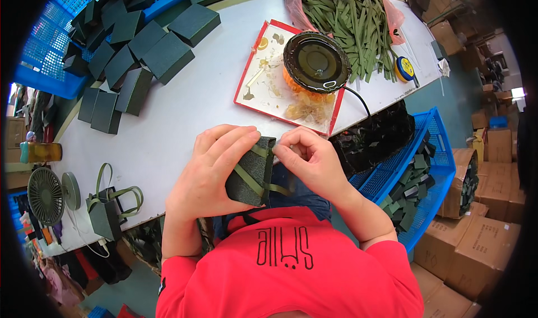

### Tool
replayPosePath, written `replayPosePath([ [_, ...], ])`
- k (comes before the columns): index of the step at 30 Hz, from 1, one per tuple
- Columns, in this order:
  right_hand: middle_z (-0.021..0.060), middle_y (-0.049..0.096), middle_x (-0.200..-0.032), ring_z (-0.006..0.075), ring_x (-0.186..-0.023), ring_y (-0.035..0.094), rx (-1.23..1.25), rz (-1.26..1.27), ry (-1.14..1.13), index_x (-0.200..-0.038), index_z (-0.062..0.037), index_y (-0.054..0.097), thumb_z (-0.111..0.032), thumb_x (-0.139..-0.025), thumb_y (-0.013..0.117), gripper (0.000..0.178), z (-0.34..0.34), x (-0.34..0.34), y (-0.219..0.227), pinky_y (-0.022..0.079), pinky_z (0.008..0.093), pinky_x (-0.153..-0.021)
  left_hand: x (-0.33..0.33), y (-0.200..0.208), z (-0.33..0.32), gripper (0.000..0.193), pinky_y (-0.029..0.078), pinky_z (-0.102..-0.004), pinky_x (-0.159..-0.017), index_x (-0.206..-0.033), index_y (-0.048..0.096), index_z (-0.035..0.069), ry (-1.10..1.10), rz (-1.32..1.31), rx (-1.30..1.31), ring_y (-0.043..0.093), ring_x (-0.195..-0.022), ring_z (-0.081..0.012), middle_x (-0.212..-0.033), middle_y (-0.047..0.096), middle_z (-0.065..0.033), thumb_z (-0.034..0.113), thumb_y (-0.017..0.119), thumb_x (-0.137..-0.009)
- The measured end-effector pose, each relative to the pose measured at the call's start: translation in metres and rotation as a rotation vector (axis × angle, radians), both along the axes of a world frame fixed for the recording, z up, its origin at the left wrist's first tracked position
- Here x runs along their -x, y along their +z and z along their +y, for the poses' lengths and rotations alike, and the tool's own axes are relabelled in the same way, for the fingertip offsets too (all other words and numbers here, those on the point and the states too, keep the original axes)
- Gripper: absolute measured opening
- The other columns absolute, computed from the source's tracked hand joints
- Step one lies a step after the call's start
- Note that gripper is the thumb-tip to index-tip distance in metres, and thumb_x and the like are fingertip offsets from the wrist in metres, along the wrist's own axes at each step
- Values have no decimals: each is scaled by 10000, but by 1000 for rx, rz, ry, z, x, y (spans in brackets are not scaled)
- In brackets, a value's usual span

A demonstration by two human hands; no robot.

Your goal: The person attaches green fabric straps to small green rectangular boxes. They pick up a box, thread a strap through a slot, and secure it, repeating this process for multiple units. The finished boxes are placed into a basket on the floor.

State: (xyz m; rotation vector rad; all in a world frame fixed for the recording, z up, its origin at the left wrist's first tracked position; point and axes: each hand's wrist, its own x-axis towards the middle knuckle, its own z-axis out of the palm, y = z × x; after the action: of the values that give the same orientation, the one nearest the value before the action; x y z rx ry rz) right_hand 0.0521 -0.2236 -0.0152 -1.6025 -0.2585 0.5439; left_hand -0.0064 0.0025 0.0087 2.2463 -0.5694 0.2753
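My left hand [210,172] is wrapped round a dark green box [245,184], keeping it tilted above the near edge of the white table. Green ribbon straps [246,178] run across the box's face, and a loose ribbon end sticks out at its lower right. At the box's upper right edge, my right hand [308,156] has thumb and forefinger pinched together; what lies between them is too small to make out. Beyond the hands, a black round glue pot [317,61] with dark liquid stands on a red-rimmed white tray [246,101] with amber glue drips.
Dark green boxes [168,57] are piled at the far left beside blue crates [47,49]. Green ribbon strips [353,23] fill a pink bag at the back. A strapped box [105,218] and a small fan [46,196] stand left. A blue crate [440,166] of green pieces and cartons [476,245] are right.
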Motion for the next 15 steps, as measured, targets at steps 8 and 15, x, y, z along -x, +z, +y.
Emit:
replayPosePath([
  [8, 11, 612, -948, 42, -665, 530, -111, 225, -3, -981, 8, 693, -156, -959, 688, 166, 1, -6, 1, 418, 211, -584, 1, 1, -4, 932, 407, -469, -1026, -1374, 529, 57, 12, 9, -67, 524, -1235, -334, -1367, 564, -107, 222, 890, -531],
  [15, 37, 618, -1058, 43, -664, 516, -56, -282, -227, -923, 4, 692, -65, -910, 728, 79, 0, 3, -9, 415, 219, -572, 1, 1, -1, 965, 407, -474, -1026, -1385, 519, 58, 72, 8, -61, 525, -1231, -332, -1363, 565, -105, 224, 898, -513],
])
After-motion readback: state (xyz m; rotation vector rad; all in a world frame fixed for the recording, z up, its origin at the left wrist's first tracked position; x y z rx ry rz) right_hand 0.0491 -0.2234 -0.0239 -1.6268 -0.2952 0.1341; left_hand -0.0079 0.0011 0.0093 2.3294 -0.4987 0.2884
